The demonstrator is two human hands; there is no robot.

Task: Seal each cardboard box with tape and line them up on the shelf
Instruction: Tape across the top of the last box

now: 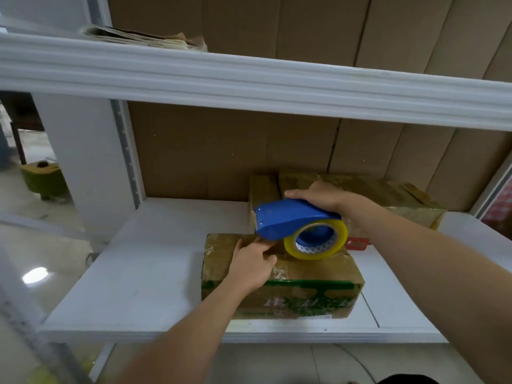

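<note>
1. Our right hand (pixel 318 198) curls over the top of the blue tape dispenser (pixel 288 217), gripping it, with the roll of clear yellowish tape (pixel 315 241) resting against the top of the near cardboard box (pixel 282 275).
2. Our left hand (pixel 250 266) lies on the box lid, its forefinger stretched out and pressing the top just at the dispenser's front edge; the other fingers are loosely bent and hold nothing.
3. The near box sits on the white shelf (pixel 155 273), towards its front edge, its top glossy with what looks like tape already laid; whether the centre seam is fully covered we cannot tell.
4. Behind it, against the cardboard backing, a second box (pixel 388 195) stands on the same shelf, also shiny and wrinkled with tape, so we judge it sealed and placed.
5. A small red object (pixel 357 243) lies on the shelf between the two boxes, too small to identify.
6. As we read it, the task is mid-way: one box is done, this one is being taped, and it remains to be pushed back into line beside the other.
</note>
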